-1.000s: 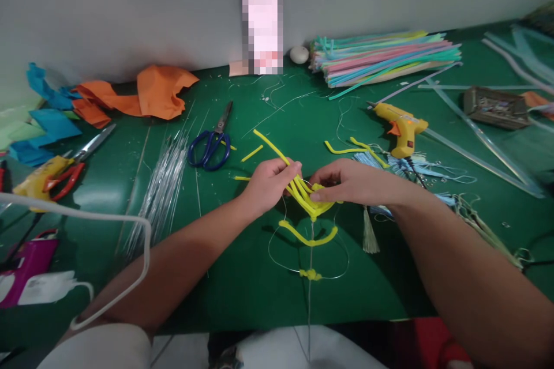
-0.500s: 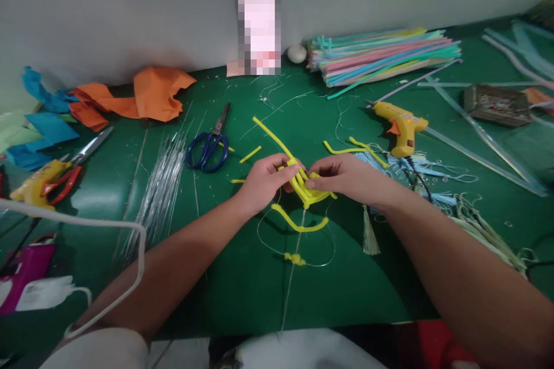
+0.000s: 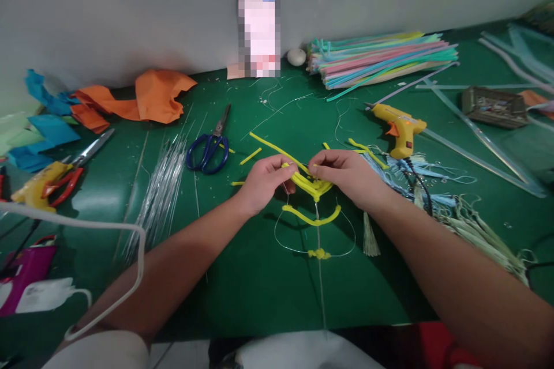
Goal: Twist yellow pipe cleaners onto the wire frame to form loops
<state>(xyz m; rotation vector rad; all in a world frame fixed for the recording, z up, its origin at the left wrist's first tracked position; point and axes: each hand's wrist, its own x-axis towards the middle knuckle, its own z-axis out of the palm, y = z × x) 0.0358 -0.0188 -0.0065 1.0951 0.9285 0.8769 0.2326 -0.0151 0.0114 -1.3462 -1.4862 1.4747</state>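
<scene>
Between my hands is a figure of bent yellow pipe cleaners (image 3: 306, 184), with one long end sticking out to the upper left. My left hand (image 3: 270, 180) pinches its left side between thumb and fingers. At its right side, my right hand (image 3: 340, 173) closes thumb and forefinger on the yellow pipe cleaner; the fingertips partly hide the spot. Below hang a curved yellow strip (image 3: 312, 221) and a thin wire loop with a small yellow cluster (image 3: 319, 253) at its bottom. A straight wire (image 3: 321, 294) runs down from the figure toward the table's front edge.
Blue-handled scissors (image 3: 208, 153) and a bundle of wires (image 3: 160, 193) lie left. A yellow glue gun (image 3: 400, 130), tassels (image 3: 471, 225) and a metal box (image 3: 494, 106) are right. Coloured pipe cleaners (image 3: 381, 60) and a phone (image 3: 259, 31) are at the back. A white cable (image 3: 141, 253) crosses the left forearm.
The yellow figure has turned in my hands: its hanging wire loop and straight wire have swung to the right. The long yellow end now lies lower, nearer my right fingertips.
</scene>
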